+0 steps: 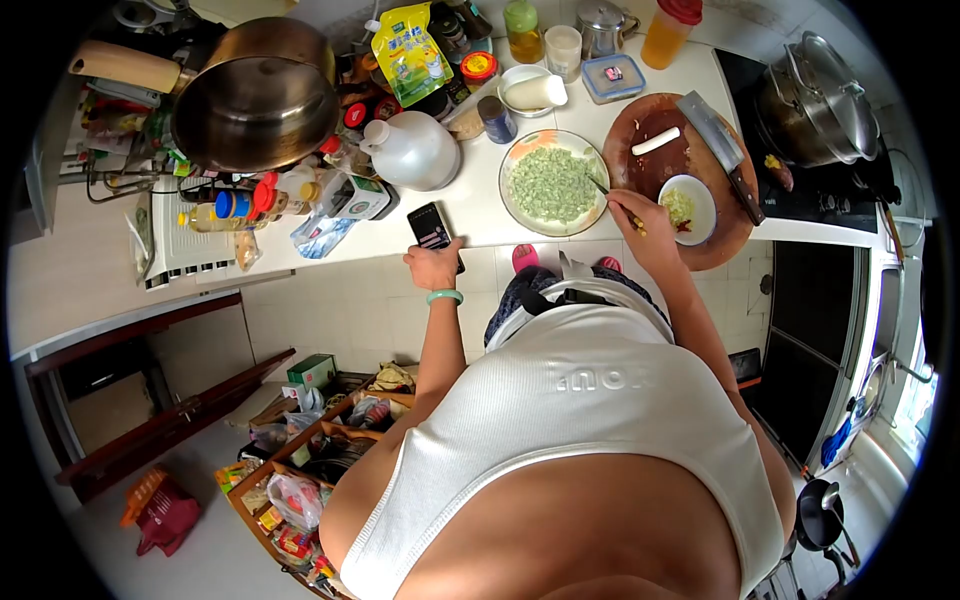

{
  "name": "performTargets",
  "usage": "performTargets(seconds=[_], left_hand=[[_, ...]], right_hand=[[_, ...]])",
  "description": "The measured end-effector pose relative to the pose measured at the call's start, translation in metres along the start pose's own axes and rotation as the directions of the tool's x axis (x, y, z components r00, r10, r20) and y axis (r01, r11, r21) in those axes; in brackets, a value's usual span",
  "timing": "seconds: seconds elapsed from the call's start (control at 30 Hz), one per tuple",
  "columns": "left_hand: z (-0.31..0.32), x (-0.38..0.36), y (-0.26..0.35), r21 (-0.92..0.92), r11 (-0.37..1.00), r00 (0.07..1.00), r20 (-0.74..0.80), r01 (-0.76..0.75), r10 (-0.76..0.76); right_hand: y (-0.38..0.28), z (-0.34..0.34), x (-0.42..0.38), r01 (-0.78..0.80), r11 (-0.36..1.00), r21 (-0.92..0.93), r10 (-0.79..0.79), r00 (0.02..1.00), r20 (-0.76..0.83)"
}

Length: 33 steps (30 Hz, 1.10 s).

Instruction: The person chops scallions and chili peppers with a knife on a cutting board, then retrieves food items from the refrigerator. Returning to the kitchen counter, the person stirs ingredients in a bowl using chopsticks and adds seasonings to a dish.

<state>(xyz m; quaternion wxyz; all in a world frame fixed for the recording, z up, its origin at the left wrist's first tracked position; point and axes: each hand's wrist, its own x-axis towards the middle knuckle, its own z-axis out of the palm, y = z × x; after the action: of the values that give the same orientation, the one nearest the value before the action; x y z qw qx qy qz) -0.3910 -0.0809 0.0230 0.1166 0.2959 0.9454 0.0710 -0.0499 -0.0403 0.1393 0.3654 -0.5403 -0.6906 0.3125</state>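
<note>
My left hand (432,262) is closed round the lower part of a black phone (428,226) at the counter's front edge, its screen lit. In my right hand (641,222) are chopsticks (600,186), whose tips reach over the rim of a plate (508,205) spread with a pale green chopped mixture (552,184). Just right of that hand, a small white bowl (709,213) with chopped bits in it stands on a round wooden board (640,117). On the same board lie a white stalk piece (656,141) and a cleaver (715,133).
A large white jug (412,150), bottles and a yellow pouch (411,55) stand left of the plate. Behind are a lidded container (613,77) and a red-lidded jug (668,35). A steel pot (815,105) is on the right stove; another pan (256,95) is upper left.
</note>
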Motion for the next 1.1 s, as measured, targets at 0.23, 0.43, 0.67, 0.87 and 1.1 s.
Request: performTargets(seconds=[0.23, 0.43, 0.67, 0.87, 1.1], left_hand=[[0.023, 0.023, 0.008, 0.070, 0.998, 0.997, -0.073, 0.004, 0.001], [0.016, 0.027, 0.015, 0.033, 0.999, 0.997, -0.081, 0.004, -0.002], [0.015, 0.039, -0.031, 0.030, 0.823, 0.784, -0.287, -0.567, 0.551], [0.019, 0.056, -0.021, 0.125, 0.829, 0.791, -0.250, -0.545, 0.558], [0.009, 0.048, -0.032, 0.081, 0.814, 0.769, -0.284, -0.575, 0.572]], right_hand=[[-0.003, -0.002, 0.001, -0.002, 1.000, -0.011, 0.002, 1.000, 0.002], [-0.006, -0.003, 0.003, 0.001, 1.000, -0.004, -0.001, 1.000, 0.022], [-0.021, -0.011, -0.004, -0.030, 0.998, 0.049, 0.030, 1.000, -0.007], [-0.022, -0.012, -0.007, -0.031, 0.999, 0.039, 0.032, 0.999, -0.016], [-0.027, -0.012, -0.014, -0.042, 0.998, 0.045, 0.044, 0.998, -0.044]])
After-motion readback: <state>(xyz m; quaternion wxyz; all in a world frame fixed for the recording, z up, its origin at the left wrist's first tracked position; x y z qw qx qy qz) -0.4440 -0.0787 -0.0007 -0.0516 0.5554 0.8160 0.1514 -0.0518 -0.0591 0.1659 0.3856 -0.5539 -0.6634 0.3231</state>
